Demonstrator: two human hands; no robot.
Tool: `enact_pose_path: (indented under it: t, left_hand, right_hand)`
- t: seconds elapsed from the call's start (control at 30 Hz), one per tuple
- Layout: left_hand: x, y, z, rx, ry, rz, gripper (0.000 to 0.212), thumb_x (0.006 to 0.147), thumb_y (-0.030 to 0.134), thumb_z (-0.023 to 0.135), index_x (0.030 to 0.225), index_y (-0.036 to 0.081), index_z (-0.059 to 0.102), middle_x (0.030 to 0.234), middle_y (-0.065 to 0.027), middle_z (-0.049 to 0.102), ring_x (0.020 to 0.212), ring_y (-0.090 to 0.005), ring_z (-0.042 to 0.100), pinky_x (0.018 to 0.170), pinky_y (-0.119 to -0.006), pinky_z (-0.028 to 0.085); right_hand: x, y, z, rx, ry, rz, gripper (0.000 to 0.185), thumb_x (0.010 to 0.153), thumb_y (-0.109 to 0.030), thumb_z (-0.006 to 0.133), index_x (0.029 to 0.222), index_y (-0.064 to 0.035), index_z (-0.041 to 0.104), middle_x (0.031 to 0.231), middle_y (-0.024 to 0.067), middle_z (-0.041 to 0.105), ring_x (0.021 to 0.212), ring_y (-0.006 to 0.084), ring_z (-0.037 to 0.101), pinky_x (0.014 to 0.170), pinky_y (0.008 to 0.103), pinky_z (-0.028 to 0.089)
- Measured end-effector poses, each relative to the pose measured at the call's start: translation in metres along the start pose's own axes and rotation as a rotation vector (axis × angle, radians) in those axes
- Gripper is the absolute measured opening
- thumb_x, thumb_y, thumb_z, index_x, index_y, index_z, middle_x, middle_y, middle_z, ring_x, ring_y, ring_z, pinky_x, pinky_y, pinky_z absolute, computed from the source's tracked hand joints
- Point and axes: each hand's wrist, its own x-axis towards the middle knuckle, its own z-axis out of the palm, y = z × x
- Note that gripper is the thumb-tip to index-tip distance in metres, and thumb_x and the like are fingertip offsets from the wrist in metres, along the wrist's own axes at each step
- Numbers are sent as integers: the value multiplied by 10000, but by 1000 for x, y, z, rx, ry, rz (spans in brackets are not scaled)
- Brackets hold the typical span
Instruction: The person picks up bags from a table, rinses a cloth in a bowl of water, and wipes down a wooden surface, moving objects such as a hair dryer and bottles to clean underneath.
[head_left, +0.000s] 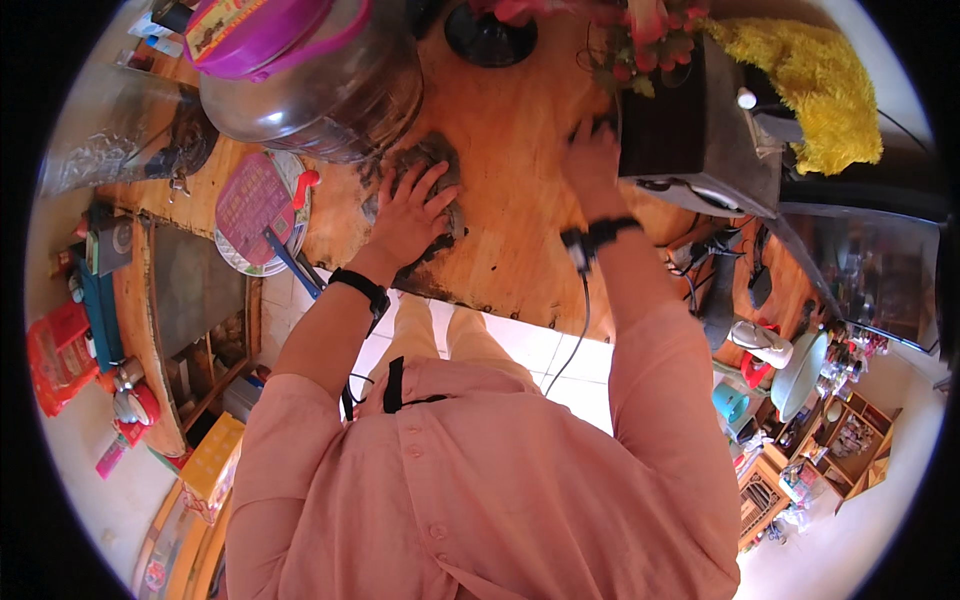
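My left hand (412, 199) lies palm down with its fingers spread on a dark grey patch (431, 154) of the wooden table (510, 217); whether this is a rag or worn surface I cannot tell. Beyond it stands a large metal pot (322, 97) with a purple plastic lid or basin (277, 37) on top. My right hand (592, 154) is blurred and reaches over the table beside a black box like a loudspeaker (664, 120). Something dark shows at its fingertips, too blurred to name. Both wrists wear black bands.
A pink paddle fan (251, 202) rests on a plate at the left, with a red-handled item (305, 187) beside it. A cable (577, 330) hangs from my right wristband. Yellow plush cloth (817, 90), a television screen (870, 262) and black cables (705, 255) are at the right.
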Motion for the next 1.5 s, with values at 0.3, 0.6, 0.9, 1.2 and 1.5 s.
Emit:
enact_pose_path:
  t: [0.3, 0.6, 0.9, 1.2, 1.5]
  left_hand:
    - [1, 2, -3, 27, -61, -6, 460, 815, 278, 572, 1260, 287, 453, 1414, 19, 296, 1309, -240, 267, 1070, -530, 154]
    - [0, 0, 1, 15, -15, 25, 544, 749, 224, 639, 1256, 268, 447, 1401, -21, 320, 1283, -267, 301, 1048, -540, 182]
    - [1, 0, -4, -22, -43, 12, 529, 763, 221, 625, 1261, 266, 453, 1415, -20, 302, 1293, -279, 290, 1046, -550, 182]
    - [-3, -2, -2, 28, -62, 5, 481, 796, 269, 584, 1259, 262, 455, 1428, -1, 276, 1318, -255, 243, 1070, -541, 142]
    - [3, 0, 0, -7, -64, 26, 511, 768, 256, 614, 1253, 262, 455, 1420, -18, 289, 1307, -272, 266, 1066, -539, 143]
  right_hand:
    - [-12, 1, 29, -19, 28, 66, 815, 817, -486, 517, 1390, 19, 233, 1434, 254, 211, 1326, 346, 188, 1063, 443, 195]
    - [34, -5, -7, 352, 97, 133, 826, 809, -533, 546, 1322, 67, 304, 1343, 305, 311, 1253, 397, 306, 1011, 465, 305]
    - [12, -7, 27, 163, 197, 143, 839, 818, -564, 498, 1347, 40, 254, 1371, 273, 292, 1236, 395, 316, 1004, 488, 293]
    - [-13, 9, 34, 198, 178, -64, 816, 843, -512, 479, 1379, 45, 220, 1415, 225, 261, 1302, 357, 244, 1053, 480, 224]
    - [63, -10, 12, 242, 276, -211, 620, 890, -374, 424, 1320, 65, 345, 1367, 294, 324, 1277, 407, 296, 1073, 438, 216]
